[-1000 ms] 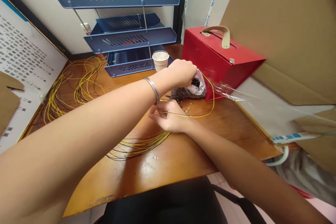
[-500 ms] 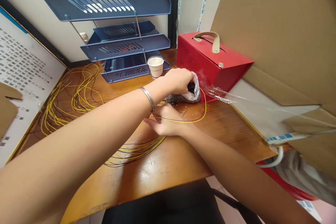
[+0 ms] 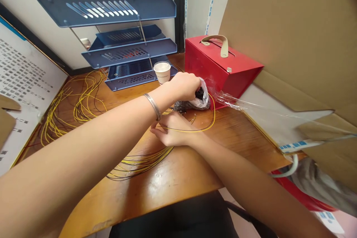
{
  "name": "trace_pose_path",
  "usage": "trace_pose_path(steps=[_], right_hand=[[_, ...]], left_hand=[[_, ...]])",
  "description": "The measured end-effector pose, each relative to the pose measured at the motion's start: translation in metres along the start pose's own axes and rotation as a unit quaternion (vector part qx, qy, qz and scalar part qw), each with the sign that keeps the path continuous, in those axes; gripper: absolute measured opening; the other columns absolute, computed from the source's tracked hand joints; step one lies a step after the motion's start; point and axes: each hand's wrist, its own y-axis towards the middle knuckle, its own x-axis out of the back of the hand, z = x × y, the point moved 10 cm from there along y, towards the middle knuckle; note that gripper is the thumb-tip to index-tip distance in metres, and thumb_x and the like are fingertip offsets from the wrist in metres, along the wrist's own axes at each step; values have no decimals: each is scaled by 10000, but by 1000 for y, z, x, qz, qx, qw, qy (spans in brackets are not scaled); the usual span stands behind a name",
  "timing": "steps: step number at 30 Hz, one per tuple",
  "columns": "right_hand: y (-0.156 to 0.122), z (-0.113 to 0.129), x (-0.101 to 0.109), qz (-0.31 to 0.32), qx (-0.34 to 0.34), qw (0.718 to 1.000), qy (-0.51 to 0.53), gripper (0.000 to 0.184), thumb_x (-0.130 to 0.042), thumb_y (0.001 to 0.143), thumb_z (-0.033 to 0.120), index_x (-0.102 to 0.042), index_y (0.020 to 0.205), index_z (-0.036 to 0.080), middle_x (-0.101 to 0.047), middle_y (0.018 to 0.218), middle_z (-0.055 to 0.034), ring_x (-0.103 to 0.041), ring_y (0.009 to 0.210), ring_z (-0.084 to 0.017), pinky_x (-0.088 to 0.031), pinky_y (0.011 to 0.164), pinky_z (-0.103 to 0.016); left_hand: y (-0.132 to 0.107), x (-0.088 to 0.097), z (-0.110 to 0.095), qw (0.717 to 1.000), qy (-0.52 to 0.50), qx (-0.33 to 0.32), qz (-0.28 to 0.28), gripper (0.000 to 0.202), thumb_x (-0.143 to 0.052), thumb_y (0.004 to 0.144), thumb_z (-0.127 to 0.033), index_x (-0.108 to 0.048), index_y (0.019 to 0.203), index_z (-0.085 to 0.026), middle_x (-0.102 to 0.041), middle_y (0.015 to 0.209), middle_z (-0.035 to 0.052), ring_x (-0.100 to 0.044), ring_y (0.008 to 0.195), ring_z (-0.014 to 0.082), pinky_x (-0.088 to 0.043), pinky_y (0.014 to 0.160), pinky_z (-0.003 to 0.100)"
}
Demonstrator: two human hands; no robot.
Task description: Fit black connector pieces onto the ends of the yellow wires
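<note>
My left hand, below a silver bracelet, is closed with its bent fingers dipping into the mouth of a clear plastic bag. Dark contents show inside; the fingertips and anything they grip are hidden. Lower and nearer, my right hand is closed in a pinch on a yellow wire, which loops out across the back of the hand toward the bag. Its fingertips lie partly behind my left forearm. A bundle of yellow and black wires curves over the wooden table beneath my right hand.
A white paper cup stands just behind my left hand, before a blue tiered tray rack. Right of the bag sits a red box with a beige handle. More yellow wires lie tangled at left. Cardboard walls the right side.
The whole view has shifted slightly, with the scene a little further left. My left hand stays at the bag's mouth and my right hand keeps its pinch on the wire.
</note>
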Motion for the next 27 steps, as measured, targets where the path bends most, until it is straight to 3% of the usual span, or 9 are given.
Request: trace_pose_path(steps=[10,16,20,24,27], right_hand=[[1,-3,-2,10,-15,999,-33,151,-655,861,289,-708,809,157,-686,695,-62,-583,645,-197,-377,627,-300],[0,-1,-1,9,-8,999,-38,149,-652,866,291,-730,870,164,-730,770,-78,-654,760,-230,-410,679,-305],[-1,-2,-1,20,-19,999,-28,149,-650,864,283,-742,894,170,-728,733,-61,-669,732,-225,-420,677,-301],[-1,-2,0,22,-23,999,-22,127,-656,862,267,-737,890,174,-709,706,-46,-653,706,-211,-414,651,-287],[0,-1,-2,25,-3,999,-28,116,-652,865,254,-720,897,166,-725,783,-68,-663,781,-232,-447,709,-303]], left_hand=[[0,-7,7,996,-68,49,-12,275,-647,789,-233,-803,1015,-253,-763,979,82,-692,894,259,-517,777,338],[-2,-5,17,989,-132,54,-38,277,-630,789,-195,-803,994,-262,-771,986,50,-691,911,231,-514,786,321],[-2,-3,23,981,-180,53,-47,284,-637,781,-188,-793,1004,-273,-779,1017,23,-700,952,221,-511,783,310],[-4,-5,23,988,-142,59,-26,295,-657,805,-274,-778,1074,-281,-771,1076,49,-699,984,254,-516,787,337],[-7,-4,10,997,-68,40,-14,321,-617,840,-284,-762,1125,-254,-765,1076,93,-703,973,281,-521,778,356]])
